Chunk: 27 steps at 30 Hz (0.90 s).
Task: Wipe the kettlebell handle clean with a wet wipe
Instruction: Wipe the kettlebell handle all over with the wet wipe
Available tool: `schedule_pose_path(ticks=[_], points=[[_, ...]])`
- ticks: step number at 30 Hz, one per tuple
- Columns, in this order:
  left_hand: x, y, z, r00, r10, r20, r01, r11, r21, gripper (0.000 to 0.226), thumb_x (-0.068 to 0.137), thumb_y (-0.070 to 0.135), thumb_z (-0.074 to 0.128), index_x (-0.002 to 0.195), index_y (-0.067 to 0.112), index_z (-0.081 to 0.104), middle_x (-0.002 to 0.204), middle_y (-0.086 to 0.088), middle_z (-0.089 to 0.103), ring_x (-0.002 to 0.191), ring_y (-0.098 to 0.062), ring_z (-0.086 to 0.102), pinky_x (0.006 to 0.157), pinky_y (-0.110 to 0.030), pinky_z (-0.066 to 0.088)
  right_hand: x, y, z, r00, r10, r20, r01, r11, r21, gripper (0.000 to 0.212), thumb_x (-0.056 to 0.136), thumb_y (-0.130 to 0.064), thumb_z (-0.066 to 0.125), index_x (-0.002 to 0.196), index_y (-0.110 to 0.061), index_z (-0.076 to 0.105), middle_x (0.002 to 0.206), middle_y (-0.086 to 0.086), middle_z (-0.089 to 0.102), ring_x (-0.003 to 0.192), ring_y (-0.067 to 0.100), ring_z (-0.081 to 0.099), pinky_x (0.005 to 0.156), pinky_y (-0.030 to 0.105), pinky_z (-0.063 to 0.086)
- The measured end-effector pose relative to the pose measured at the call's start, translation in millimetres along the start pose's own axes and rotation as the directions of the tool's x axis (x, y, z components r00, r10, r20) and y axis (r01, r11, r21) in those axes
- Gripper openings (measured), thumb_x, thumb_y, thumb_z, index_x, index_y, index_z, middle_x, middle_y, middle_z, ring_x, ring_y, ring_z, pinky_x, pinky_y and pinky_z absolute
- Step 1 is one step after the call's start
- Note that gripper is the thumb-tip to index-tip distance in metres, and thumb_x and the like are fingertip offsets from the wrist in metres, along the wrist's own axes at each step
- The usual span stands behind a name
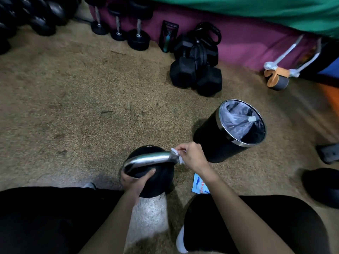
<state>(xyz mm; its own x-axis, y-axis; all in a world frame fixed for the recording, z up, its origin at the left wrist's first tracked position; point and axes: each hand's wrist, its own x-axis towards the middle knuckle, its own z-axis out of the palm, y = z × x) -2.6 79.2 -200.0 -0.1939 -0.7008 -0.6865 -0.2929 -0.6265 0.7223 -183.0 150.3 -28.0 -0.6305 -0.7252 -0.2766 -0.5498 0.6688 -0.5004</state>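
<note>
Kettlebell (pixel 163 180), black, sits on the floor (pixel 73 107) btw the person's knees, w/ its chrome handle (pixel 150 159) on top, running L–R. L hand (pixel 135 180) grasps the bell at the handle's L foot, thumb laid across the black body, fingers curled round the outer side. R hand (pixel 192 156) pinches a white wet wipe (pixel 176 154) btw thumb & fingertips. The wipe is bunched against the handle's R end, touching the metal.

Bin (pixel 212 142): black cylinder w/ chrome rim, upright, just R of the kettlebell and beyond the R hand, touching neither. Inside is a greyish plastic liner (pixel 233 118), crumpled, reaching up to the rim. 1 small pale scrap (pixel 252 118) lies on the liner near the R rim. The bottom is dark, so can't tell what else is in there.

Wipe packet (pixel 199 183), blue & white, lies flat on the floor under the R forearm, partly hidden; open or sealed, can't tell.

Along the purple wall (pixel 238 39): 3 round-head dumbbells (pixel 118 24) standing on end, a pile of black hex dumbbells (pixel 183 72), and an orange-grey ab wheel (pixel 278 79) further R.
</note>
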Motion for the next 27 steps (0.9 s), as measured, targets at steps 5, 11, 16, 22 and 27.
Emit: schedule_pose_path(ticks=[5,11,16,22,27], points=[[5.7,-5.5,-0.8,0.999,-0.036,-0.016,0.036,0.999,0.020,0.130,0.057,0.032,0.110,0.163,0.020,0.035,0.164,-0.013,0.045,0.147,-0.033,0.052,0.123,-0.046,0.044,-2.1,5.2,10.4,0.993,0.105,-0.061,-0.106,0.994,-0.011,0.020,0.086,-0.007,0.059,0.098,-0.012,0.074,0.100,0.007,0.073,0.095,0.023,0.066,0.082,0.024,0.045],[3.0,-3.3,-0.8,1.000,-0.024,-0.005,0.024,1.000,-0.006,0.144,0.042,0.042,0.112,0.162,0.020,0.035,0.163,-0.011,0.047,0.146,-0.032,0.053,0.123,-0.047,0.045,-24.8,-5.1,21.9,0.961,0.124,-0.248,-0.088,0.985,0.151,0.016,0.085,-0.007,0.060,0.092,-0.011,0.073,0.093,0.006,0.073,0.086,0.022,0.065,0.070,0.016,0.037],[5.3,-6.0,-1.3,1.000,-0.015,0.004,0.015,1.000,-0.018,0.144,0.038,0.045,0.110,0.160,0.023,0.037,0.161,-0.010,0.050,0.144,-0.032,0.055,0.121,-0.050,0.047,-29.4,3.1,25.4,0.939,0.224,-0.261,-0.176,0.965,0.195,0.015,0.084,-0.010,0.061,0.092,-0.011,0.074,0.091,0.006,0.074,0.086,0.022,0.066,0.068,0.017,0.038],[6.7,-6.4,-1.9,1.000,-0.011,0.000,0.011,1.000,-0.013,0.163,0.014,0.065,0.099,0.160,0.025,0.038,0.160,-0.010,0.050,0.144,-0.032,0.055,0.121,-0.049,0.048,-30.9,-4.9,31.2,0.918,0.209,-0.338,-0.133,0.963,0.234,0.012,0.085,-0.012,0.062,0.090,-0.013,0.073,0.087,0.006,0.073,0.080,0.021,0.065,0.069,0.023,0.041],[15.9,-11.1,-2.3,1.000,-0.024,0.002,0.024,1.000,0.006,0.183,-0.007,0.084,0.090,0.159,0.027,0.037,0.160,-0.009,0.051,0.145,-0.032,0.054,0.121,-0.052,0.048,-40.7,4.0,50.6,0.879,0.264,-0.398,-0.158,0.947,0.280,0.008,0.085,-0.013,0.060,0.081,-0.017,0.067,0.077,0.004,0.069,0.072,0.022,0.062,0.066,0.028,0.044]])
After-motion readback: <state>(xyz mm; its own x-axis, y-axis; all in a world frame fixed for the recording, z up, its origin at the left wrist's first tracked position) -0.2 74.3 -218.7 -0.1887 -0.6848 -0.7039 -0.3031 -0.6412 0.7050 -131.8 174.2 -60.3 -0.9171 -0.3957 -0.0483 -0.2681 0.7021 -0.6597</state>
